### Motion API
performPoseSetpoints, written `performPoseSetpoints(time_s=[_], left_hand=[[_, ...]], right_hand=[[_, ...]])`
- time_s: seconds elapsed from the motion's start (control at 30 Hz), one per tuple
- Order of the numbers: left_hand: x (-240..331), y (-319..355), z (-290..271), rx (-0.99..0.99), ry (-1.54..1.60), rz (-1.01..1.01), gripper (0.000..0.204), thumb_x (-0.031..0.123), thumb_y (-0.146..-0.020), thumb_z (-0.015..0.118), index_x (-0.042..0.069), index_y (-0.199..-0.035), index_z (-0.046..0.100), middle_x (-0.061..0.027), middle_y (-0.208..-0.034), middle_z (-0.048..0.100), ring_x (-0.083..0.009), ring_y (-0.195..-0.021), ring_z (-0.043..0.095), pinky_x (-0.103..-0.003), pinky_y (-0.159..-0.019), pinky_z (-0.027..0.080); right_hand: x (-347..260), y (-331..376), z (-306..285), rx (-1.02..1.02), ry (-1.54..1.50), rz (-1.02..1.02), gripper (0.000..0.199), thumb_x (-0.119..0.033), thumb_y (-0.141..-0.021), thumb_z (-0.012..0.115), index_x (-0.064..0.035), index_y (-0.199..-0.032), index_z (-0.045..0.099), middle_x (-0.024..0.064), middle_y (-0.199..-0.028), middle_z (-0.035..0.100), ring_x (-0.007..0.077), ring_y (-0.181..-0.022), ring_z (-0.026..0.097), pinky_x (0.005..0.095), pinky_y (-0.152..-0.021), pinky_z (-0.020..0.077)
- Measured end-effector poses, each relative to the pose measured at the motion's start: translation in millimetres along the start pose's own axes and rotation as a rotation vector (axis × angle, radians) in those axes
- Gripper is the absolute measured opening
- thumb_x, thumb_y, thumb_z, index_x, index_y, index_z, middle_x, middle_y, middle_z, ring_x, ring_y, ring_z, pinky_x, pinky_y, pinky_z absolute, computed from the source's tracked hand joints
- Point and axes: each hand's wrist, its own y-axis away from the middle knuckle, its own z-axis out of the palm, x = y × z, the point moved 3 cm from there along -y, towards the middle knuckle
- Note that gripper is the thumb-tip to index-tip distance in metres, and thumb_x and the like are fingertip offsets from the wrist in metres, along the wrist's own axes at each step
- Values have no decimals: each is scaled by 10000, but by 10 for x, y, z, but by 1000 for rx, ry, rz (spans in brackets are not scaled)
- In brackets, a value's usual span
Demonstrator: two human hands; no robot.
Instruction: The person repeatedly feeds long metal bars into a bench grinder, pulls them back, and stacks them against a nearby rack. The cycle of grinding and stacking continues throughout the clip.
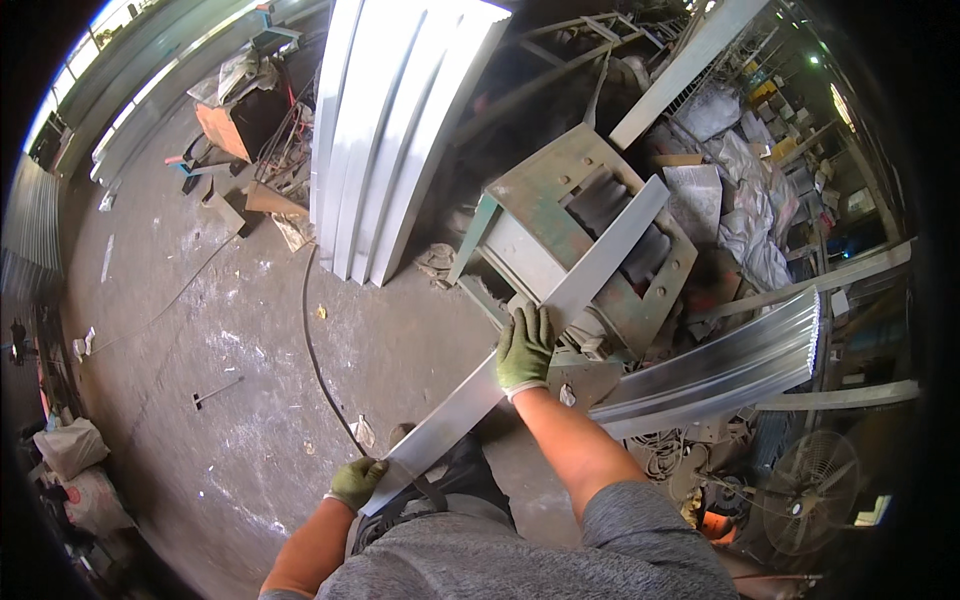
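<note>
A long, flat grey metal strip (446, 407) runs slantwise from beside my waist up across a worn green-and-grey machine (545, 185). The machine has dark rollers (603, 203) set in its frame, partly covered by the strip. Near the strip's lower end, my left hand (357, 482), in a green glove, has its fingers closed around the edge. My right hand (526, 347), gloved the same way, lies flat on the strip with fingers stretched out, just at the machine's near edge. The undersides of the strip and of my right palm are hidden.
Tall ribbed metal sheets (385, 130) rise left of the machine. More corrugated sheet (720, 365) lies at right, above a standing fan (808, 490). A dark cable (312, 355) crosses the concrete floor (200, 370). White sacks (75, 450) sit at far left.
</note>
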Motion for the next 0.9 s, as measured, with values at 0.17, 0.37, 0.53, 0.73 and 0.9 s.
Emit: performPoseSetpoints(time_s=[0.17, 0.37, 0.53, 0.73, 0.9], left_hand=[[-584, 259, -107, -30, -16, -67, 515, 577, -1062, 639, 85, -1084, 792, -244, -999, 781, -456, -989, 754, -523, -852, 575], [-1014, 630, -324, -26, -3, -98, 506, 555, -1069, 630, 73, -1061, 783, -236, -991, 773, -457, -992, 746, -515, -857, 569], [-1246, 829, -474, -16, -73, -105, 459, 497, -1068, 631, 64, -1068, 784, -234, -995, 771, -450, -984, 742, -501, -869, 565], [-1678, 1232, -705, -34, -106, -148, 412, 459, -1059, 640, 86, -1078, 815, -217, -1046, 799, -423, -1012, 765, -493, -901, 584], [-1653, 1288, -775, -40, -175, -283, 392, 446, -1053, 660, 90, -1122, 809, -233, -1073, 795, -441, -1039, 753, -501, -923, 580]], right_hand=[[-438, 410, 15, -18, -11, -2, 480, -290, -1076, 551, 6, -1445, 633, 202, -1624, 538, 458, -1513, 447, 593, -1278, 321], [-918, 849, 1, -80, -78, 22, 476, -272, -1050, 592, 23, -1421, 640, 219, -1616, 530, 482, -1528, 419, 602, -1291, 299], [-1195, 1078, -34, -132, -71, 10, 538, -338, -1056, 596, 15, -1461, 620, 220, -1660, 477, 483, -1564, 365, 612, -1298, 273], [-1540, 1479, -190, -331, -136, 16, 620, -401, -1084, 551, 3, -1554, 538, 235, -1712, 402, 516, -1595, 294, 632, -1309, 227], [-1612, 1470, -269, -294, -217, -37, 620, -406, -1072, 561, -9, -1548, 547, 236, -1700, 423, 521, -1585, 314, 645, -1294, 245]])
